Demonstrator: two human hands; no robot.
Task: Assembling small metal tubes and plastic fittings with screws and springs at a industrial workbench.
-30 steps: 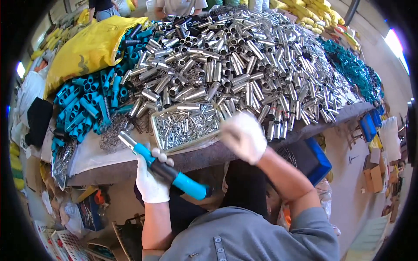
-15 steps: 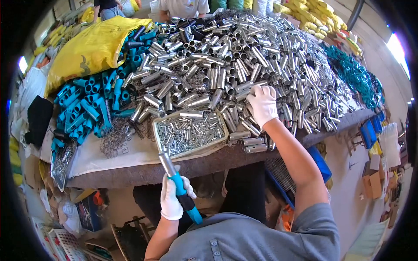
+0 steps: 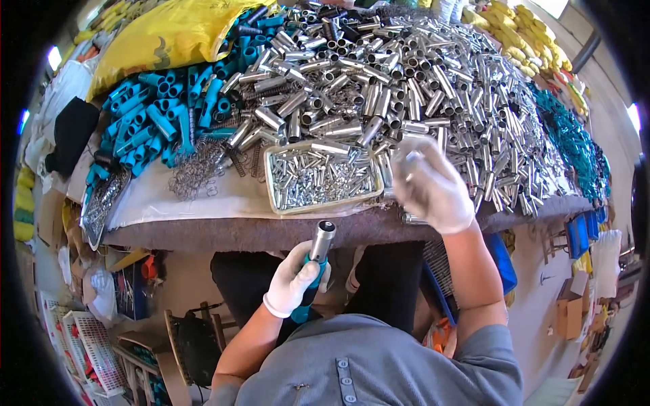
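My left hand (image 3: 291, 281), in a white glove, is closed around a teal and black handle (image 3: 315, 274). A silver metal tube (image 3: 325, 237) sits in the handle's upper end, its round mouth facing up. The handle stands nearly upright in front of my body, just off the table edge. My right hand (image 3: 437, 186), also gloved, is smeared by motion above the near side of the metal tube pile (image 3: 379, 101). Its fingers look curled, with something grey and shiny among them that is too blurred to make out.
A pale tray (image 3: 274, 196) of small metal parts stands at the table's front edge. Left of it lie loose springs (image 3: 196, 169) and teal handles (image 3: 159, 118), with a yellow sack (image 3: 159, 37) behind. Teal strands (image 3: 565, 128) lie far right. A blue crate (image 3: 497, 264) stands below.
My right hand has come back from the pile toward me. My left hand has moved right and turned the handle more upright, its tube mouth now showing. The view has tilted down.
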